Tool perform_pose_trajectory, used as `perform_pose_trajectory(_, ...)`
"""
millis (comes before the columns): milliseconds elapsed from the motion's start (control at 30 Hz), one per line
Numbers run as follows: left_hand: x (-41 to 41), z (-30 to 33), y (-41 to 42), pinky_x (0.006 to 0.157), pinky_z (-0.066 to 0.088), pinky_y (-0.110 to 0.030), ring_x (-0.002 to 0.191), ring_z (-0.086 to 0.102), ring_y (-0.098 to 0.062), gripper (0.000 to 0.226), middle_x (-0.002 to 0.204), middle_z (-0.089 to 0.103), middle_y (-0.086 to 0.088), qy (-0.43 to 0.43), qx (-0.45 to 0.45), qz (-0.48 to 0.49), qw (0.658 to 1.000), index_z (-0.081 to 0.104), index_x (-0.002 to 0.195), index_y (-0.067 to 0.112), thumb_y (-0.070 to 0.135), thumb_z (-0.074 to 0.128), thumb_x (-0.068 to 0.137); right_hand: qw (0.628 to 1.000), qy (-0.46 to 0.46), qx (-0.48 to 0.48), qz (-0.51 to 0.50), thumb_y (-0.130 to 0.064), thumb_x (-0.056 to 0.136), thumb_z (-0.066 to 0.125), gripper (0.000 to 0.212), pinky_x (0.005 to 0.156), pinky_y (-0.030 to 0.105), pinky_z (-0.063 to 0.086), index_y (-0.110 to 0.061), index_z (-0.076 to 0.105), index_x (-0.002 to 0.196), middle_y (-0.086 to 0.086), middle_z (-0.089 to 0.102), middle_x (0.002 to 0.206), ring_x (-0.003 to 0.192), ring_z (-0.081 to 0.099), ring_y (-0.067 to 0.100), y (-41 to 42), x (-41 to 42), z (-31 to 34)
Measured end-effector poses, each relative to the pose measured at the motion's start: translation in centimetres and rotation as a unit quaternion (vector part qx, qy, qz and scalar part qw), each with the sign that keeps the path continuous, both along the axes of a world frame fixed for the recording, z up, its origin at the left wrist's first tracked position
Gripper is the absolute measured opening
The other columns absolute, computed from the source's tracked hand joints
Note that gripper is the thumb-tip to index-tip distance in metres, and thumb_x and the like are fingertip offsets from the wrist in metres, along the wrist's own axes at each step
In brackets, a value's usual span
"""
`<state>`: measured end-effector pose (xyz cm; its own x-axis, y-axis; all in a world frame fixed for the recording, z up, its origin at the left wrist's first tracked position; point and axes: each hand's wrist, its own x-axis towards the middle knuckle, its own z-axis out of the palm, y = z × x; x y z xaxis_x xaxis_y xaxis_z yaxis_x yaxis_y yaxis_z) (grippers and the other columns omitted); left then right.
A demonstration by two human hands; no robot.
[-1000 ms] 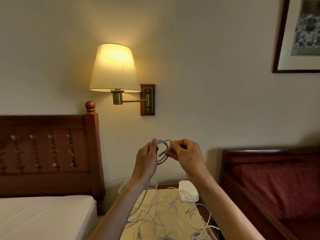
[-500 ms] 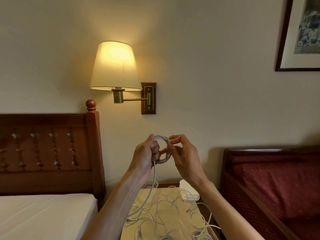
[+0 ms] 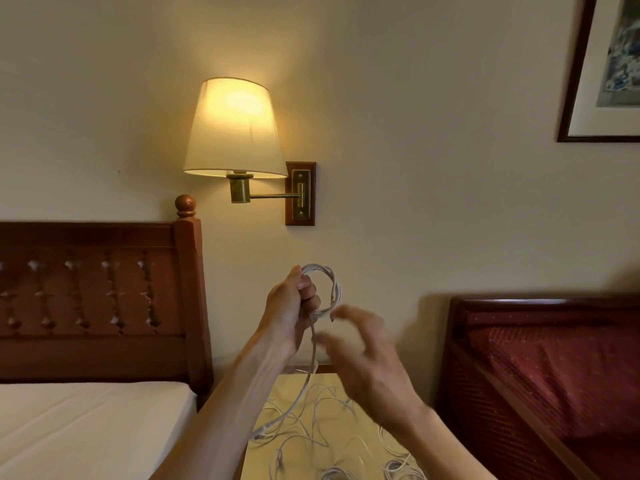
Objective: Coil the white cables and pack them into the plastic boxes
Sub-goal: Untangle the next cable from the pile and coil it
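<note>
Since half a second ago the right hand has let go of the coil and dropped just below it, blurred, fingers spread and empty. The left hand grips the coil, raised below the wall lamp. The tail hangs to the loose cables on the desk. For even loops, keep that grip firm and feed the tail smoothly.

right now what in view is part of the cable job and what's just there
Part of the job:
- coiled cable, gripped by left hand
- right hand, blurred, fingers spread, holding nothing
- loose white cables on bedside table

Just there:
- wall lamp
- headboard
- framed picture
</note>
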<state>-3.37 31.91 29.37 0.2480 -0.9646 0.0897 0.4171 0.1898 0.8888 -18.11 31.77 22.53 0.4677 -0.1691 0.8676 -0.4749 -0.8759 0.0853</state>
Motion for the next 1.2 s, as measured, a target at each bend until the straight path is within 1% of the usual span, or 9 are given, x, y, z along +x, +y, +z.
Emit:
perform_pose_trajectory(67, 0.2, 0.1, -0.2, 0.058, 0.020, -0.030, 0.046, 0.023, -0.010, 0.043, 0.054, 0.026, 0.009, -0.007, 0.006, 0.000, 1.000, 0.037, 0.064, 0.025, 0.037, 0.033, 0.105, 0.992, 0.080, -0.093, 0.014, -0.015, 0.089, 0.070, 0.031, 0.086, 0.031, 0.039, -0.029, 0.064, 0.116, 0.003, 0.046, 0.129, 0.110, 0.048, 0.021, -0.1, 0.2, -1.8)
perform_pose_trajectory(167, 0.5, 0.0, -0.3, 0.060, 0.022, -0.031, 0.047, 0.024, -0.010, 0.044, 0.053, 0.028, 0.009, -0.029, 0.014, 0.001, 0.999, 0.037, 0.064, 0.026, 0.038, 0.032, 0.105, 0.988, 0.115, -0.100, 0.032, -0.026, 0.092, 0.068, 0.016, 0.079, 0.031, 0.043, -0.029, 0.067, 0.107, -0.001, 0.049, 0.128, 0.106, 0.050, 0.020, -0.8, 0.5, -3.1)
perform_pose_trajectory(300, 2.4, -0.6, -0.9, 0.060, 0.021, -0.030, 0.046, 0.027, -0.010, 0.044, 0.055, 0.029, 0.010, -0.033, 0.033, 0.014, 0.999, 0.037, 0.063, 0.027, 0.039, 0.033, 0.105, 0.981, -0.028, 0.064, 0.183, -0.017, 0.096, 0.061, 0.007, 0.075, 0.033, 0.051, -0.018, 0.068, 0.096, -0.004, 0.065, 0.114, 0.098, 0.060, 0.019, 0.3, -0.2, -1.6)
perform_pose_trajectory(433, 2.4, -1.9, -0.7, 0.053, 0.023, -0.027, 0.045, 0.034, -0.009, 0.043, 0.057, 0.032, 0.008, -0.009, 0.039, -0.002, 0.999, 0.041, 0.064, 0.025, 0.038, 0.035, 0.105, 0.819, -0.362, 0.347, 0.277, -0.016, 0.096, 0.055, 0.012, 0.066, 0.041, 0.055, -0.015, 0.067, 0.099, 0.012, 0.073, 0.087, 0.069, 0.063, 0.028, 1.3, -0.4, 1.8)
perform_pose_trajectory(533, 1.0, -2.1, -0.1, 0.057, 0.021, -0.030, 0.049, 0.025, -0.011, 0.043, 0.057, 0.027, 0.006, 0.004, 0.016, -0.024, 1.000, 0.039, 0.066, 0.023, 0.037, 0.033, 0.105, 0.700, -0.453, 0.499, 0.237, -0.016, 0.093, 0.059, 0.015, 0.057, 0.030, 0.052, -0.003, 0.067, 0.098, 0.015, 0.070, 0.073, 0.059, 0.056, 0.023, 0.0, -0.9, 3.9)
perform_pose_trajectory(700, 0.3, -1.6, 0.5, 0.058, 0.021, -0.030, 0.052, 0.022, -0.012, 0.042, 0.059, 0.025, 0.005, -0.004, -0.010, -0.039, 0.999, 0.039, 0.066, 0.023, 0.037, 0.033, 0.105, 0.728, -0.295, 0.608, 0.117, -0.015, 0.090, 0.065, 0.016, 0.053, 0.023, 0.049, -0.004, 0.076, 0.088, 0.014, 0.068, 0.070, 0.054, 0.053, 0.015, -1.7, -2.4, 4.4)
perform_pose_trajectory(1000, -1.4, -2.1, 1.0, 0.058, 0.023, -0.030, 0.053, 0.021, -0.013, 0.042, 0.060, 0.023, 0.004, -0.025, -0.004, -0.053, 0.998, 0.039, 0.066, 0.021, 0.036, 0.032, 0.105, 0.821, -0.171, 0.540, 0.069, -0.014, 0.092, 0.062, 0.019, 0.068, 0.022, 0.048, -0.022, 0.078, 0.086, 0.003, 0.075, 0.082, 0.072, 0.059, 0.007, -2.5, -1.7, 5.7)
perform_pose_trajectory(1100, -1.6, -2.7, 0.7, 0.061, 0.031, -0.032, 0.056, 0.030, -0.015, 0.042, 0.064, 0.033, 0.000, -0.051, 0.012, -0.038, 0.998, 0.041, 0.066, 0.022, 0.038, 0.036, 0.104, 0.779, -0.201, 0.580, 0.131, -0.012, 0.095, 0.057, 0.024, 0.078, 0.034, 0.052, -0.017, 0.078, 0.085, 0.010, 0.073, 0.086, 0.079, 0.061, 0.018, -2.7, -1.0, 5.7)
perform_pose_trajectory(1200, -1.2, -2.8, 0.5, 0.069, 0.038, -0.037, 0.075, 0.039, -0.026, 0.037, 0.086, 0.045, -0.008, -0.084, 0.008, -0.007, 0.996, 0.049, 0.069, 0.022, 0.044, 0.046, 0.099, 0.653, -0.263, 0.660, 0.264, -0.014, 0.102, 0.042, 0.032, 0.077, 0.031, 0.052, -0.001, 0.071, 0.100, 0.010, 0.070, 0.084, 0.076, 0.063, 0.020, -2.1, -0.4, 5.4)
